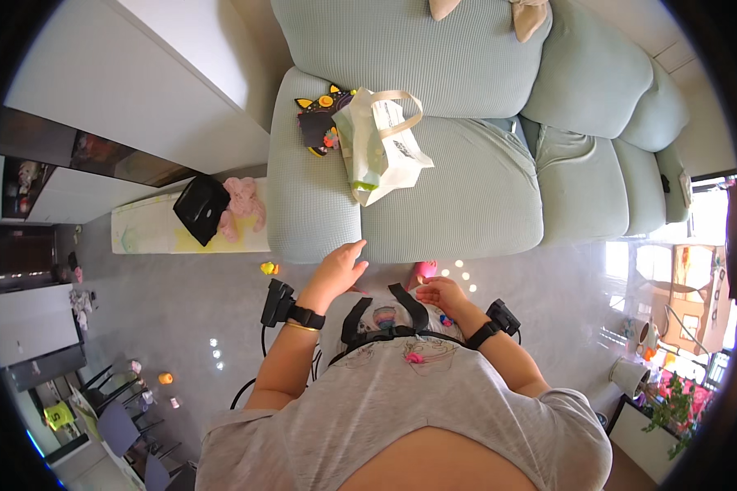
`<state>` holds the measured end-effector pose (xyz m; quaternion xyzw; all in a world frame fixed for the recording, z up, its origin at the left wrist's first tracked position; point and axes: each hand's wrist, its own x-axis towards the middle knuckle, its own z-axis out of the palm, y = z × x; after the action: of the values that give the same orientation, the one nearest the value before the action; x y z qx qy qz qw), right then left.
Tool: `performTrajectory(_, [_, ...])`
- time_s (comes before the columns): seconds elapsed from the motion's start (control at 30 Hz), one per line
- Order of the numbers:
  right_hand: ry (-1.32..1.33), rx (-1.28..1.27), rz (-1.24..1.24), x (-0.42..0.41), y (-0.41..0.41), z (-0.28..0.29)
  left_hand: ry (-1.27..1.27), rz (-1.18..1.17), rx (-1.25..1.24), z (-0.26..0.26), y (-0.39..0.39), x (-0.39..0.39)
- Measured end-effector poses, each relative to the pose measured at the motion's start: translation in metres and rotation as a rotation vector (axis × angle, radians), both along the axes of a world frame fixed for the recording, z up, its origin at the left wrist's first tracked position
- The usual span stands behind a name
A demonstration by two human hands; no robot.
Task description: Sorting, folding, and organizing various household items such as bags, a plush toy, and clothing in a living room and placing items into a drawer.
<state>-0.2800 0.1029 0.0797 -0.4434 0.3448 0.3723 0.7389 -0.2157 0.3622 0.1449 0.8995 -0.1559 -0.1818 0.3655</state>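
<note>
My left hand [338, 275] is just in front of the sofa's front edge, fingers apart, holding nothing. My right hand [443, 293] hovers near my lap, its fingers loosely curled, with nothing seen in it. Each wrist wears a strapped black device. On the pale green sofa [454, 190] ahead, a white tote bag [405, 150] with beige handles lies tilted, and a green and clear package [363, 147] shows at its opening. Left of the bag, partly behind it, lies a black cat-eared craft item [319, 119] with yellow and orange decorations.
Left of the sofa, a low white bench [147, 228] holds a black bag-like item [202, 208] and pink cloth [244, 202]. A yellow toy duck [270, 268] lies on the grey floor. Chairs [118, 428] stand at the lower left; a cardboard structure [682, 307] and a potted plant [672, 405] are at the right.
</note>
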Motion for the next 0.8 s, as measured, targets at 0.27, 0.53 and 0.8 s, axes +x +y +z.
performTrajectory(0.27, [-0.102, -0.003, 0.092, 0.099, -0.052, -0.001, -0.027, 0.220, -0.041, -0.048, -0.045, 0.019])
performTrajectory(0.53, [-0.289, -0.056, 0.268, 0.199, 0.007, 0.032, 0.114, 0.754, -0.098, -0.137, -0.012, 0.103])
performTrajectory(0.8, [-0.236, -0.099, 0.440, 0.235, 0.089, 0.023, 0.066, 0.668, -0.188, -0.180, -0.031, 0.164])
